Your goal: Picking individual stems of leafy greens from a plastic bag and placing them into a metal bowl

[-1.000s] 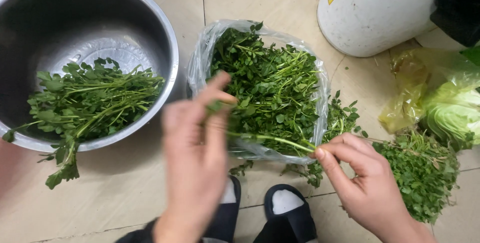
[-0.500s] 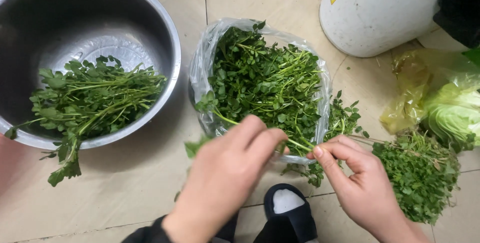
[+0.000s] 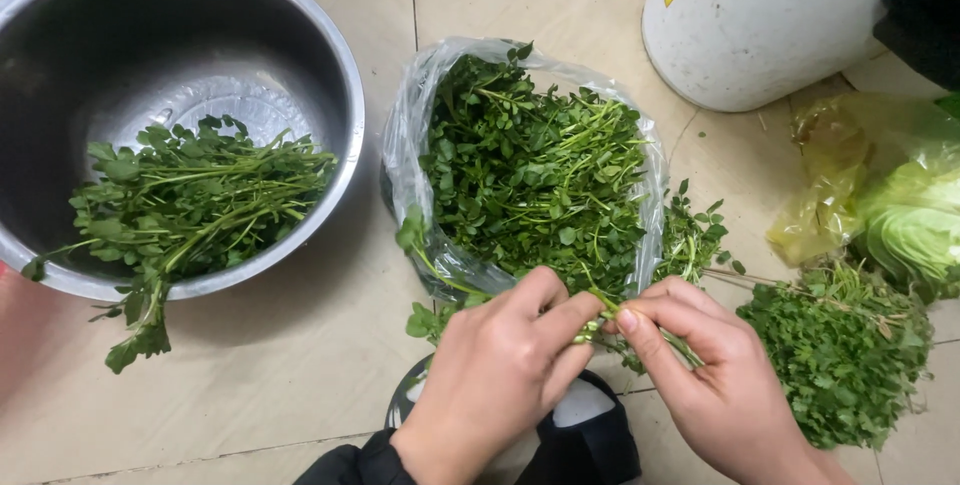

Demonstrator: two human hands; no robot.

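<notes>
My left hand (image 3: 500,370) and my right hand (image 3: 705,370) meet low in the frame, both pinching one leafy green sprig (image 3: 600,325) between fingertips. Its leafy end (image 3: 412,235) sticks out to the left over the bag's edge. Just above the hands lies a clear plastic bag (image 3: 405,135) stuffed with green leafy herbs (image 3: 535,165). To the left, a big steel bowl (image 3: 335,75) holds a bundle of the same greens (image 3: 190,200), with stems hanging over its near rim.
A loose pile of green trimmings (image 3: 845,350) lies on the tiled floor at right. A cabbage in a yellow plastic bag (image 3: 905,215) sits beyond it. A white bucket (image 3: 760,25) stands at top right. My black-and-white slippers (image 3: 585,430) show beneath the hands.
My left hand moved from the middle of the floor toward the right hand and now grips the same sprig. The right hand stayed in place.
</notes>
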